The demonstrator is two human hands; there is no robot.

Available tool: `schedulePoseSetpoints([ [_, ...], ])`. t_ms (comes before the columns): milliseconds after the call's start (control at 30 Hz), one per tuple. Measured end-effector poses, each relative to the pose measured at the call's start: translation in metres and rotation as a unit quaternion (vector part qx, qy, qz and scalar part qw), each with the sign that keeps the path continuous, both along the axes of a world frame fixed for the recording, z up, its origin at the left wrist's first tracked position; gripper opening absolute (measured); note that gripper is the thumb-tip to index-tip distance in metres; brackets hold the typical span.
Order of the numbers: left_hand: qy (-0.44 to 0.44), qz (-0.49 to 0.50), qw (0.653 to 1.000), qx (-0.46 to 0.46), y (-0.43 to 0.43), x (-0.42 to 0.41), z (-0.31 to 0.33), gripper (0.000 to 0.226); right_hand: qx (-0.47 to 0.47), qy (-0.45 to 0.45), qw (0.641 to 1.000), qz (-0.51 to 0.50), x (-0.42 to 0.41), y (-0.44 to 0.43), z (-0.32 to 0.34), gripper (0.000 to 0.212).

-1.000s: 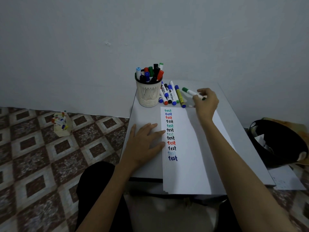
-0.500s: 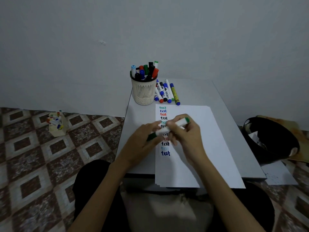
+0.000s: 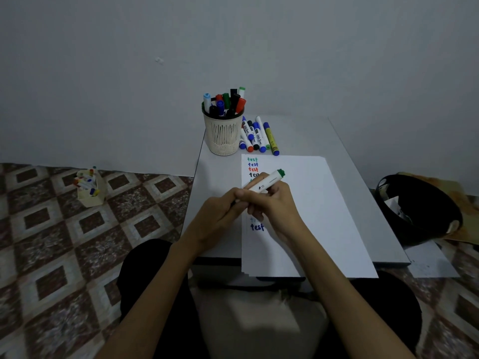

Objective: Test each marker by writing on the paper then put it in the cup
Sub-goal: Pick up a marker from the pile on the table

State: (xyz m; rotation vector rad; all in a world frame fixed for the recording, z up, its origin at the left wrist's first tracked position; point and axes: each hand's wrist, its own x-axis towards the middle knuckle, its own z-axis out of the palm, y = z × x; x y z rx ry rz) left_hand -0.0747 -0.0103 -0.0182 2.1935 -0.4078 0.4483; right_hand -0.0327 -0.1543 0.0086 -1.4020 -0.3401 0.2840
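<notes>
A white marker with a green end is held over the paper. My right hand grips its barrel. My left hand closes on the marker's lower end, which its fingers hide. The paper carries a column of "test" words in green, blue, red and black down its left side; my hands cover the middle ones. The beige mesh cup stands at the back of the small table, full of several markers. Beside it to the right lie several loose markers.
The small grey table stands against a grey wall. A small box of markers sits on the patterned tile floor to the left. A black bag or bin lies on the floor to the right. My legs are under the table's front edge.
My right hand brought the green marker from the loose pile at the back to above the paper. My left hand lifted off the paper and took hold of the marker's lower end.
</notes>
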Motion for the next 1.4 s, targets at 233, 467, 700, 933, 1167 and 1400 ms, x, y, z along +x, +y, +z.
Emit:
schedulePoseSetpoints([
  [233, -0.01, -0.005, 1.0, -0.025, 0.001, 0.0, -0.003, 0.02, 0.036, 0.018, 0.999, 0.017, 0.002, 0.001, -0.005, 0.013],
  [467, -0.011, -0.001, 0.999, -0.035, 0.001, 0.001, -0.002, 0.014, 0.058, 0.018, 0.998, 0.028, 0.003, 0.0, -0.009, 0.011],
  [700, -0.038, 0.049, 0.998, -0.028, 0.004, 0.001, 0.0, 0.029, 0.002, -0.095, 0.995, 0.029, 0.007, -0.007, 0.016, 0.02],
  [933, -0.006, 0.111, 0.989, 0.094, 0.01, 0.011, -0.011, 0.03, 0.134, 0.0, 0.988, -0.081, 0.001, -0.036, 0.003, 0.01],
  [1167, 0.006, 0.119, 0.976, 0.18, 0.008, 0.004, -0.017, 0.043, 0.029, 0.01, 0.997, -0.065, -0.022, -0.032, -0.012, 0.026],
  [1400, 0.012, 0.132, 0.972, 0.196, 0.006, 0.001, -0.016, 0.049, -0.049, -0.014, 0.996, -0.075, -0.027, -0.025, -0.027, 0.027],
])
